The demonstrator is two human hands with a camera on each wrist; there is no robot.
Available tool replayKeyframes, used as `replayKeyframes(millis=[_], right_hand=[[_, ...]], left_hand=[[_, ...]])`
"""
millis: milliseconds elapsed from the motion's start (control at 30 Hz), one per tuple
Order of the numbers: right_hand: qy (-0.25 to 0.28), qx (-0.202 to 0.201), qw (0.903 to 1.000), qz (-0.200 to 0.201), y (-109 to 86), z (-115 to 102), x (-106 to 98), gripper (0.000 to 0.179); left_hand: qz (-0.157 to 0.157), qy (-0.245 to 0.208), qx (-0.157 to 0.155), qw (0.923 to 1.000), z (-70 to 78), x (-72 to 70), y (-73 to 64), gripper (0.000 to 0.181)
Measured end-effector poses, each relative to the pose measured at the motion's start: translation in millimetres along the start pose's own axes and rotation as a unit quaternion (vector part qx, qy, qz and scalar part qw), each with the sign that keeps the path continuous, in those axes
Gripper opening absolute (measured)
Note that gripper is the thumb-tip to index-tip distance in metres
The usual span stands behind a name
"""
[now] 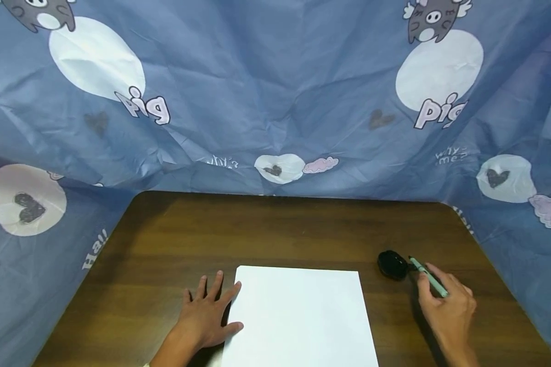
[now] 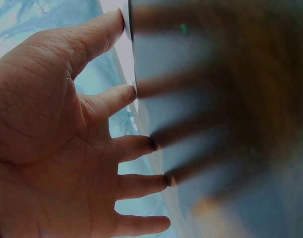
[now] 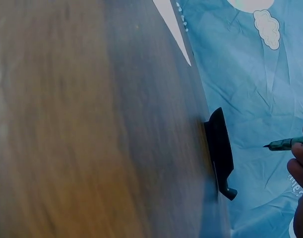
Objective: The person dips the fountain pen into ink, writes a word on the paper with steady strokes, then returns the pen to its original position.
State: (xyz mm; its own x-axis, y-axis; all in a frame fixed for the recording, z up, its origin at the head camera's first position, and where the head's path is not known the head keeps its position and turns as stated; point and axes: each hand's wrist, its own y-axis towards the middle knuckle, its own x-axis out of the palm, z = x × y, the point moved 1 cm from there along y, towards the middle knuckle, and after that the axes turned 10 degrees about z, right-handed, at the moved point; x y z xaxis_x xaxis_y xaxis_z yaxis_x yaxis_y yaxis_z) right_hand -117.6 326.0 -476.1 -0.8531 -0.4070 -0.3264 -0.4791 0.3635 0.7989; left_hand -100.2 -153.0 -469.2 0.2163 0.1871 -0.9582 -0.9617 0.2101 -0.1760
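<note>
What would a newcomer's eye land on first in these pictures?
Probably the bright white sheet of paper, lying on the brown table at the bottom of the head view. The left hand is spread at its left edge; to its right, the right hand holds a green pen near a black object. Blue cloth printed with "pig" hangs behind.

The paper (image 1: pixel 298 318) is white, the pen (image 1: pixel 428 276) pale green with a dark tip (image 1: pixel 410 258), the rounded object (image 1: pixel 392 265) black. Brown grain streaks the counter (image 1: pixel 275 232); blue cloth (image 1: pixel 275 112) bears grey pigs (image 1: pixel 415 29), white ovals (image 1: pixel 438 69), dark hearts (image 1: pixel 498 178) and pink clouds (image 1: pixel 321 165).
</note>
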Motion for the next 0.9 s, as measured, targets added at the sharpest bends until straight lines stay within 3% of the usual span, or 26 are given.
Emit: replayKeyframes(millis=[100,333,633,900], right_hand=[[0.022,-0.019,0.9996,-0.005,-1.5,0.9,2.5,0.016],[0.058,-0.048,0.9967,0.032,-5.4,2.2,7.1,0.016],[0.074,-0.07,0.9945,0.026,-9.1,1.9,8.0,0.019],[0.084,-0.049,0.9944,0.041,-5.9,2.4,11.0,0.021]], left_hand=[[-0.005,0.002,-0.005,1.0,-1.1,0.5,-1.8,0.084],[-0.006,0.009,-0.002,0.9999,-2.7,3.0,-1.2,0.086],[-0.011,0.005,-0.004,0.9999,-3.5,7.6,-2.7,0.086],[-0.006,0.01,-0.003,0.9999,-1.5,4.7,1.7,0.085]])
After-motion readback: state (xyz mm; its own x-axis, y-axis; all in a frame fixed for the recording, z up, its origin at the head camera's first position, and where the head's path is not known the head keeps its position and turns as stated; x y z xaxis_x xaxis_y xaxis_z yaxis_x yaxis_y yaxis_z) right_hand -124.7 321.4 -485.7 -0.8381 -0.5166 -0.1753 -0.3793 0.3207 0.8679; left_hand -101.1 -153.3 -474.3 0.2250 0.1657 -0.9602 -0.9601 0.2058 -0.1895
